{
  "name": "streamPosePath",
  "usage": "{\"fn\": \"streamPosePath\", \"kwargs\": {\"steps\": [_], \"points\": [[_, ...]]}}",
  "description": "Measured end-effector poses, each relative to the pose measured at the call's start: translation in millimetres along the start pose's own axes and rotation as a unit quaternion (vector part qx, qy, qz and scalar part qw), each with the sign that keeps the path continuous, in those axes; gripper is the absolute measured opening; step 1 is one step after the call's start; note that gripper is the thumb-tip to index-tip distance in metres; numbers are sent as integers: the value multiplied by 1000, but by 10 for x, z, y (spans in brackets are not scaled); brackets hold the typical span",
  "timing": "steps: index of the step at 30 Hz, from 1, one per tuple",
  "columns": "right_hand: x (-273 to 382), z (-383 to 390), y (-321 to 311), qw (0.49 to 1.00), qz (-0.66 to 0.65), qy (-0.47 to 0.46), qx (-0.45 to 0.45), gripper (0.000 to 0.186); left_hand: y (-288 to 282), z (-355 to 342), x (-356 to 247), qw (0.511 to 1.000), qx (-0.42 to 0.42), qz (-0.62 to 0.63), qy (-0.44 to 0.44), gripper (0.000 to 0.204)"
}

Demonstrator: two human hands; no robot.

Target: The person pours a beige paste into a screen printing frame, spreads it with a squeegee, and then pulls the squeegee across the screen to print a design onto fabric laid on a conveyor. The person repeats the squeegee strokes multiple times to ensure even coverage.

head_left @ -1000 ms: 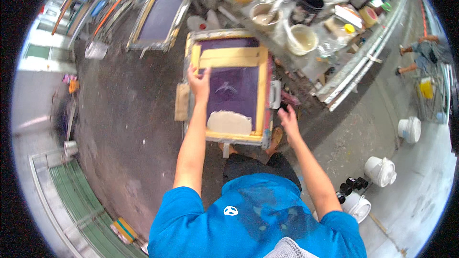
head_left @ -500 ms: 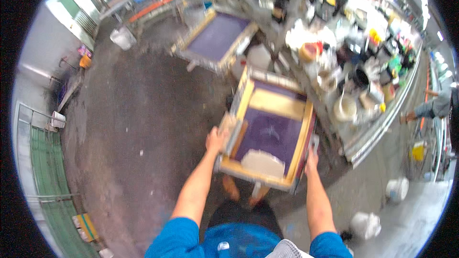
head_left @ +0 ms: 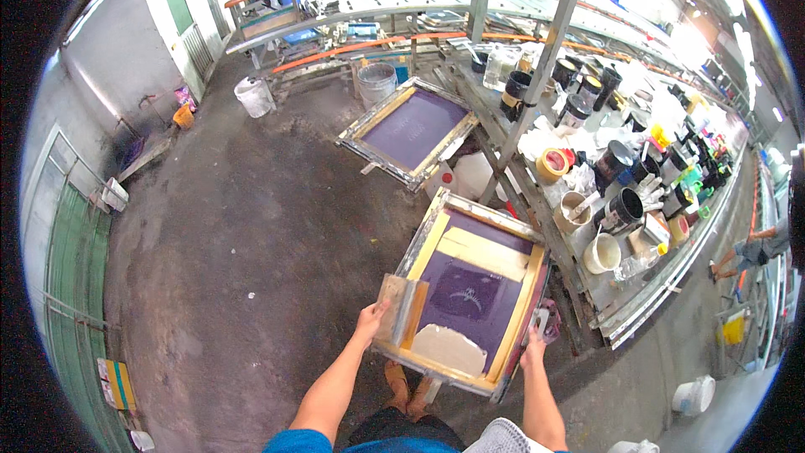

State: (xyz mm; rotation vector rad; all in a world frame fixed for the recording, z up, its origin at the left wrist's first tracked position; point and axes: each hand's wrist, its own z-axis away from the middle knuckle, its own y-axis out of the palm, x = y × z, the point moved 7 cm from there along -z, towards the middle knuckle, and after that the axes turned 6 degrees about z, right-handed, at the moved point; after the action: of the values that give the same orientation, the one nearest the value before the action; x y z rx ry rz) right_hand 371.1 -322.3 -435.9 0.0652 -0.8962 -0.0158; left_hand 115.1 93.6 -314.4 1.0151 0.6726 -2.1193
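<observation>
Concrete workshop floor (head_left: 251,226) | both grips clamp printing frame (head_left: 474,302) edges, right grip (head_left: 534,344) seemingly | paint-pot bench (head_left: 620,285) alongside

Second purple-mesh screen frame (head_left: 409,132) leans on the floor, up ahead of the hands. Cluttered workbench (head_left: 637,285) to the right: black ink tubs (head_left: 621,210), white cup (head_left: 601,253), tape roll (head_left: 553,164). White bucket (head_left: 254,96) far ahead-left. Green gate (head_left: 74,285) far left. Metal post (head_left: 537,75) rising ahead.

Both hands (head_left: 369,320) grip a printing screen (head_left: 470,302) (white paste inside) above the floor (head_left: 251,226).
</observation>
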Motion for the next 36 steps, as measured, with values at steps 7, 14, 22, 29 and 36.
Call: {"fn": "streamPosePath", "kwargs": {"steps": [7,14,22,29,36], "points": [[39,1184,802,989,-98,26,106,47,-1437,964,-221,990,-119,-11,73,70],[616,1978,2663,962,-40,15,269,47,-2907,2002,-706,939,-315,79,116,65],[397,3275,5470,903,16,-5,430,38,-4746,2743,-895,829,-515,137,172,69],[260,4149,7398,865,128,-97,475,29,-5825,2697,-986,782,-565,225,138,73],[367,4303,8564,862,131,-51,487,46,-6820,1788,-1340,840,-515,142,97,74]]}}
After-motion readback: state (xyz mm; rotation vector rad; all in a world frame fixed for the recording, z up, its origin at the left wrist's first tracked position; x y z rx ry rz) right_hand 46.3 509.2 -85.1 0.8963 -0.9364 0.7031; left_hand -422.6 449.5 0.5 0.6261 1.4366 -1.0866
